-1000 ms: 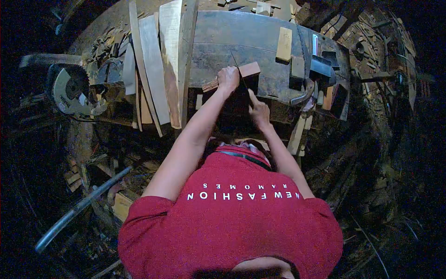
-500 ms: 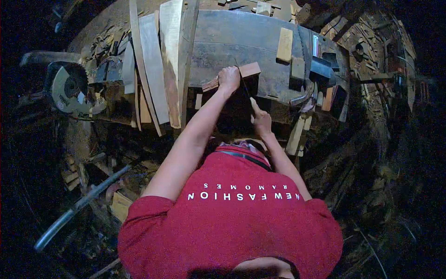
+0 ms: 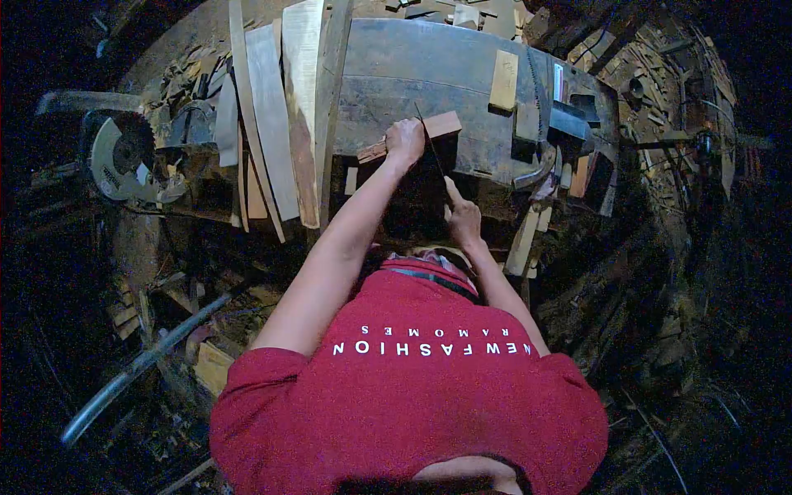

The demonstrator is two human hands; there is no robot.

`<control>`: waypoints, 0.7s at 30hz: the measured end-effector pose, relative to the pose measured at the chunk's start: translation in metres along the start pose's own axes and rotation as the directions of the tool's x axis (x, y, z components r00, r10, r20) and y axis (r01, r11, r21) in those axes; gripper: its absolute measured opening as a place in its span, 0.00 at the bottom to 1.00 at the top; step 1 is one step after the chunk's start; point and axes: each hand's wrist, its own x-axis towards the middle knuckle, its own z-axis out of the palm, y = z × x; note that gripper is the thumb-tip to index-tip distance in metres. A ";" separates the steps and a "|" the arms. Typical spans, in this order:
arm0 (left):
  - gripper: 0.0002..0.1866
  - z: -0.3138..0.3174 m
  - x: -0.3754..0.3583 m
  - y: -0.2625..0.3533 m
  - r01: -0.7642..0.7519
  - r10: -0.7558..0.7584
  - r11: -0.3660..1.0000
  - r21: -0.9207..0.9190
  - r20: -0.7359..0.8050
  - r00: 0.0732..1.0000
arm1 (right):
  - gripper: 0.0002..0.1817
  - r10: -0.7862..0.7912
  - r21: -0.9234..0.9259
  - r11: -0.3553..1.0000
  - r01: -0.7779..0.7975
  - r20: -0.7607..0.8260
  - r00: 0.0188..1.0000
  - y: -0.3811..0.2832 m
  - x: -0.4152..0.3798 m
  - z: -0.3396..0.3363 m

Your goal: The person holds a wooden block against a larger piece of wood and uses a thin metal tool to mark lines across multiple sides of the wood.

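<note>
My left hand (image 3: 405,140) is closed over a reddish wood block (image 3: 443,124) lying near the front edge of the workbench. The block's right end sticks out past my knuckles, and its rough left end shows beside my wrist. In my right hand (image 3: 464,219) is the pale handle of a handsaw (image 3: 434,148), gripped below the bench edge. The thin dark blade slants up and left across the block, close beside my left hand's fingers.
Long boards (image 3: 275,107) lie across the bench on the left, near a circular saw blade with a guard (image 3: 111,157). A yellowish block (image 3: 503,80), a blue-grey block (image 3: 568,121) and a toothed blade (image 3: 534,78) sit at the right. A metal pipe (image 3: 148,360) slants at lower left.
My right hand and the handsaw have shifted very slightly. My left hand stays in place on the wood block.
</note>
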 end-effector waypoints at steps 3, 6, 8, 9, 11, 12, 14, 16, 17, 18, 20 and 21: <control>0.07 0.002 0.001 0.001 0.002 -0.001 1.000 -0.024 0.023 1.000 | 0.34 0.029 -0.072 0.997 -0.028 0.011 1.000 -0.011 0.026 0.000; 0.07 0.003 0.001 -0.001 0.008 -0.008 0.999 -0.032 -0.018 1.000 | 0.31 -0.019 -0.063 0.998 0.017 -0.040 0.999 -0.006 0.070 0.020; 0.08 0.005 0.001 -0.002 0.004 -0.004 0.999 -0.051 -0.003 1.000 | 0.29 -0.070 -0.109 0.992 0.062 -0.070 0.995 -0.004 0.085 0.026; 0.08 0.006 0.000 -0.002 0.000 -0.001 0.999 -0.051 -0.007 1.000 | 0.29 -0.070 -0.109 0.992 0.062 -0.075 0.995 -0.006 0.082 0.024; 0.07 0.006 0.001 -0.001 -0.001 0.000 1.000 -0.029 -0.026 1.000 | 0.32 -0.001 -0.084 0.996 -0.002 -0.036 0.999 -0.010 0.067 0.015; 0.07 0.008 0.003 -0.004 0.001 -0.002 1.000 -0.028 -0.029 1.000 | 0.33 -0.008 -0.056 0.998 0.005 -0.049 0.999 -0.008 0.053 0.013; 0.07 0.013 0.003 -0.004 -0.010 0.010 1.000 0.004 0.003 1.000 | 0.34 0.004 -0.069 0.998 -0.005 -0.015 1.000 -0.006 0.022 0.005; 0.07 0.008 0.003 -0.004 -0.022 0.022 1.000 -0.014 0.014 1.000 | 0.35 -0.006 -0.029 1.000 0.006 -0.011 1.000 -0.002 0.000 -0.001; 0.07 0.005 0.002 -0.002 -0.022 0.023 0.999 -0.030 0.022 1.000 | 0.35 0.017 -0.035 0.999 -0.018 -0.027 0.999 0.001 -0.001 -0.002; 0.07 0.000 0.000 0.000 -0.016 0.016 1.000 -0.021 0.014 1.000 | 0.34 0.024 -0.033 0.999 -0.024 -0.013 1.000 -0.002 0.005 -0.004; 0.07 0.016 0.005 -0.003 -0.027 0.027 0.999 -0.017 0.018 0.999 | 0.32 0.028 -0.071 0.997 -0.029 -0.015 0.999 -0.013 0.029 -0.004; 0.07 0.022 0.008 -0.007 -0.018 0.018 1.000 -0.010 0.017 1.000 | 0.32 0.035 -0.072 0.997 -0.037 -0.028 0.999 -0.009 0.047 0.005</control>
